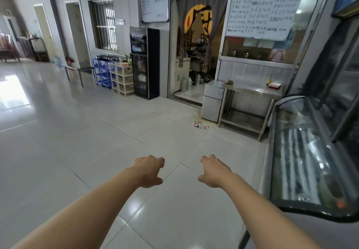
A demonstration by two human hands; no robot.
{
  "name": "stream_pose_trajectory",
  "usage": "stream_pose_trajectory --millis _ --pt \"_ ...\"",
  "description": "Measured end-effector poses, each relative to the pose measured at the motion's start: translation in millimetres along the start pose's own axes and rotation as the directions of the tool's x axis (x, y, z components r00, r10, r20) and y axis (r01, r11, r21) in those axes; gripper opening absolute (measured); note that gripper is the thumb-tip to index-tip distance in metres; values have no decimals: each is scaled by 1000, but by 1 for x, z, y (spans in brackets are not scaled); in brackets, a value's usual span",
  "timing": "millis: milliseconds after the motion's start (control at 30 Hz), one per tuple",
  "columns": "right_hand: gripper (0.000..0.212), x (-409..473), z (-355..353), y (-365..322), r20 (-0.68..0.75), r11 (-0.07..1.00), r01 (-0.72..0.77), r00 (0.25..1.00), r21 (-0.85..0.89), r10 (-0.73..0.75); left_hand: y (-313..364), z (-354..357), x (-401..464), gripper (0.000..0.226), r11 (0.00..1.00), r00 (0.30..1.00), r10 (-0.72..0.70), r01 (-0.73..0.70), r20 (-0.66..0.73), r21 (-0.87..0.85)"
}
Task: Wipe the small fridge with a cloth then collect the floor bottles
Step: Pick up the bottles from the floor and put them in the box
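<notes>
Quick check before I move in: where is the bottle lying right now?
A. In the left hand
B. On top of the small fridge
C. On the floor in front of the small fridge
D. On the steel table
C: the bottle lies on the floor tiles just in front of the small fridge, and both hands hold nothing.

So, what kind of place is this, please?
Probably a small restaurant's dining hall beside its kitchen: a handwritten board like a menu, a curtained kitchen doorway, a glass display freezer and a steel table.
</notes>
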State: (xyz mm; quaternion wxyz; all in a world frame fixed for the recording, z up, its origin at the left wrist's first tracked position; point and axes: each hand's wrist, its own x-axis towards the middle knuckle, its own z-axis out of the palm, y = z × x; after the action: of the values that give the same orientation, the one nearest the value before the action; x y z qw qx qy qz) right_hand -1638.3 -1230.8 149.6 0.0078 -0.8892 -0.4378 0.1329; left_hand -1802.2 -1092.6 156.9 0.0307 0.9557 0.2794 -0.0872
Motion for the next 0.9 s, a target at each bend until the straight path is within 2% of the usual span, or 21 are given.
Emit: stream_pose_trajectory --millis 300,500,733,900 --pt "54 168 -27 -26 46 1000 -15 999 3 15 -85 -19 153 53 1000 998 -17 17 56 -4" --pt "60 288 -46 -28 76 994 -106 991 -6 106 -137 -29 283 53 998 996 70 -70 53 -8" --pt "60 430 -91 -27 43 973 -224 974 45 222 -208 -58 451 55 992 987 124 -124 103 -12" --pt "60 527 -110 -16 58 961 -272 961 52 269 -227 -79 561 55 979 974 202 -203 106 3"
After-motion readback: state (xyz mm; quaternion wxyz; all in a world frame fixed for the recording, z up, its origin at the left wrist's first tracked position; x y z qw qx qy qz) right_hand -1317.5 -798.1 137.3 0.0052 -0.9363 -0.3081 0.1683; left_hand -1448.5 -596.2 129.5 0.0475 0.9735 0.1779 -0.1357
